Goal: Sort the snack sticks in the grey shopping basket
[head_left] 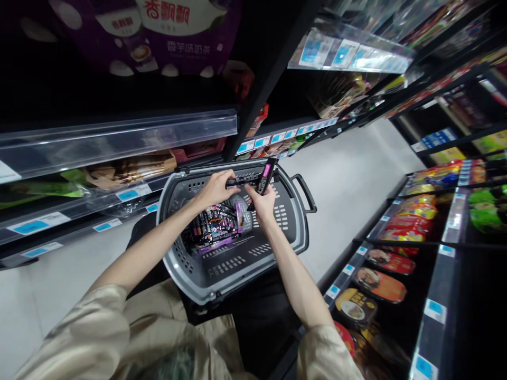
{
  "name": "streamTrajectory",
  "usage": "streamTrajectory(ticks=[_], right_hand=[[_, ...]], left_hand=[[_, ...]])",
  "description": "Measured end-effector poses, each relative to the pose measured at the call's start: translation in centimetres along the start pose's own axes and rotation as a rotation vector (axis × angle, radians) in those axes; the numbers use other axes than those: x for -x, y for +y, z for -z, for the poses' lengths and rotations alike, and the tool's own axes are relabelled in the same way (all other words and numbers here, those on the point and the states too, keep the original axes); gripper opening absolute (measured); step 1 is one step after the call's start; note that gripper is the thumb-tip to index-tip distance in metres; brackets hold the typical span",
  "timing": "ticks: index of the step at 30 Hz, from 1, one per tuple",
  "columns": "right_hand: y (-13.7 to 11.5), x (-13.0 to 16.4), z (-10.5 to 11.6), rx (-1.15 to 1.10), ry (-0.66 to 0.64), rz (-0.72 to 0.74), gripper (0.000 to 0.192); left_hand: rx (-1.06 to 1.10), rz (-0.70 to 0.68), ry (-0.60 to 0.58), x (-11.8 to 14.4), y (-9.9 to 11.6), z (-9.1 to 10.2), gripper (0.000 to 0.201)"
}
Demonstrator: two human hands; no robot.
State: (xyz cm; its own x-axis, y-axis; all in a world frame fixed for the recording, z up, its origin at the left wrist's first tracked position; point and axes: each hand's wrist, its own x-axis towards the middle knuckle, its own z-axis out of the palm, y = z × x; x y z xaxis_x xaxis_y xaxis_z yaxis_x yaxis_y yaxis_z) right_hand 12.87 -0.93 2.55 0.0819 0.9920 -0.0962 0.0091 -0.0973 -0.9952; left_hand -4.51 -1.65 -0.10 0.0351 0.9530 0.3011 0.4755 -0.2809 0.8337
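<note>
Hands meet over the far rim of a grey basket (222, 274): the left hand (216, 190) closes on a dark packet (241, 182), the right hand (262, 203) grips an upright black-and-pink packet (264, 177). More packets (216, 224) lie in the basket, between shelves (119, 132) left and right.

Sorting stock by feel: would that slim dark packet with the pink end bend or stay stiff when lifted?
Probably stiff: the slim dark packet stays straight, held by its lower end in the right hand. Likely light, pinched by fingertips. Possibly slick, being glossy.
</note>
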Motion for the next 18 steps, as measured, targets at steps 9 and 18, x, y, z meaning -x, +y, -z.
streamTrajectory(ticks=[9, 18], right_hand=[[-1.2, -0.6, 0.4, -0.559, -0.091, -0.173, 0.019], [-0.9, 0.0, 0.6, -0.531, -0.149, -0.045, 0.027]], left_hand=[[0.651, 0.380, 0.008, -0.1, 0.5, -0.7, 0.045], [0.803, 0.422, 0.022, 0.0, 2.3, 0.2, 0.052]])
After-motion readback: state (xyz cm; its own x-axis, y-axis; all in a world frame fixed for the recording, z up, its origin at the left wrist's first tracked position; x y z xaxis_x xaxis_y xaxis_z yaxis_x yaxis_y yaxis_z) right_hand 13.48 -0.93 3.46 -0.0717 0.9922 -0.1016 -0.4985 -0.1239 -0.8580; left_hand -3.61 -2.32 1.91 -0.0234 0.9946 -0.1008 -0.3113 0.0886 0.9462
